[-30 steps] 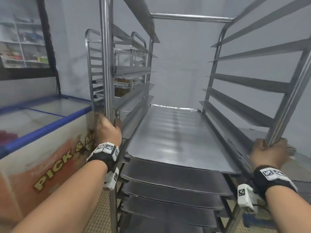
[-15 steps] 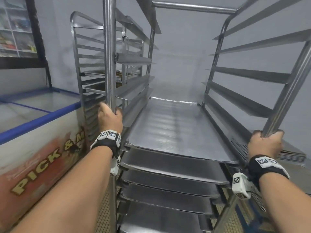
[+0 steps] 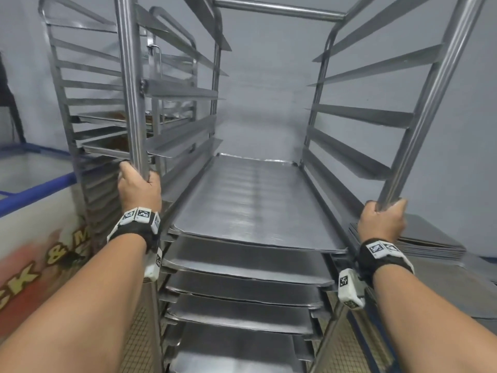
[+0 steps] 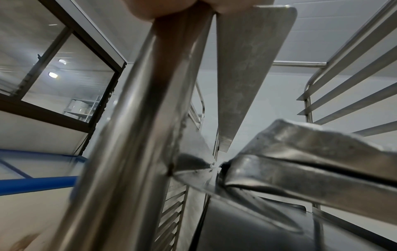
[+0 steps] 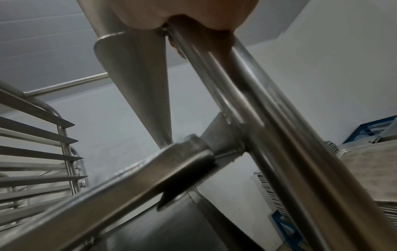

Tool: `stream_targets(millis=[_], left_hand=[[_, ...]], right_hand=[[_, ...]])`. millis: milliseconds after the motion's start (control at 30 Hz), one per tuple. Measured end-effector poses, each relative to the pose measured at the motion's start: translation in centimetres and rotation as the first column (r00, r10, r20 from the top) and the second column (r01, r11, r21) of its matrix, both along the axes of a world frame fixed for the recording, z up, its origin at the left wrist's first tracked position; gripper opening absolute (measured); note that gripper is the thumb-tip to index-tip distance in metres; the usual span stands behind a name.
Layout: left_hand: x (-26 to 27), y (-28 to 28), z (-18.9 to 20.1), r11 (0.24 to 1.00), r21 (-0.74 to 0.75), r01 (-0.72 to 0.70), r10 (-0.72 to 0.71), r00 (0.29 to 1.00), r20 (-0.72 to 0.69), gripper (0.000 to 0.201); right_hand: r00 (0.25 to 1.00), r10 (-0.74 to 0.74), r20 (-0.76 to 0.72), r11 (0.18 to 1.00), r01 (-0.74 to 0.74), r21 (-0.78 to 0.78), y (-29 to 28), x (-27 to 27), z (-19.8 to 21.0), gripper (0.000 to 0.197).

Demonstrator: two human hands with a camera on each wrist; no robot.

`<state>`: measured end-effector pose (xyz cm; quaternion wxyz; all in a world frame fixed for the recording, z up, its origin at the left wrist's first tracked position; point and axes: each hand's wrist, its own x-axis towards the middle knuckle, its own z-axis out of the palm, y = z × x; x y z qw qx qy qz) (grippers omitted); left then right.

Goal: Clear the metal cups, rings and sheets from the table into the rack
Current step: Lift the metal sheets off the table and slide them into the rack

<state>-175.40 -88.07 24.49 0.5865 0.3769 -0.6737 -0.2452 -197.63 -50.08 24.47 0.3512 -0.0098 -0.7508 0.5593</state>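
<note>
A tall steel rack (image 3: 271,12) stands right in front of me, its lower runners filled with several metal sheets (image 3: 250,200). My left hand (image 3: 138,185) grips the rack's left front post (image 3: 129,84), seen up close in the left wrist view as a post (image 4: 133,118). My right hand (image 3: 383,223) grips the right front post (image 3: 430,103), which also fills the right wrist view as a post (image 5: 268,118). A stack of more sheets (image 3: 430,240) lies on a surface just right of the rack. The upper runners hold nothing.
A second steel rack (image 3: 88,103) with trays stands behind and left of mine. A chest freezer (image 3: 35,211) with a blue rim is at the left. A grey wall (image 3: 269,103) is close behind. Blue frame pieces (image 5: 365,129) sit at the right.
The rack and both hands on its posts have moved forward past the freezer, closer to the wall and the second rack. Both grips stay the same.
</note>
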Motion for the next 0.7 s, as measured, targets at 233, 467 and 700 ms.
stream_targets(millis=[233,467,700], left_hand=[[-7.9,-4.4,0.1,1.0,0.0,0.023,-0.023,1.0,-0.007,0.03],[-14.8,-7.6,0.4,0.999,-0.007,0.05,-0.05,0.999,-0.01,0.031],[-20.5,-11.1,0.2,0.997,-0.008,0.074,-0.074,0.997,-0.027,0.03]], right_hand=[[0.999,-0.012,0.033,1.0,0.012,0.01,-3.8,-6.9,0.2,0.021],[0.999,-0.034,0.043,0.999,0.033,0.021,-6.9,-13.4,0.2,0.021],[0.998,-0.047,0.034,0.998,0.046,0.031,-9.7,-18.6,0.1,0.019]])
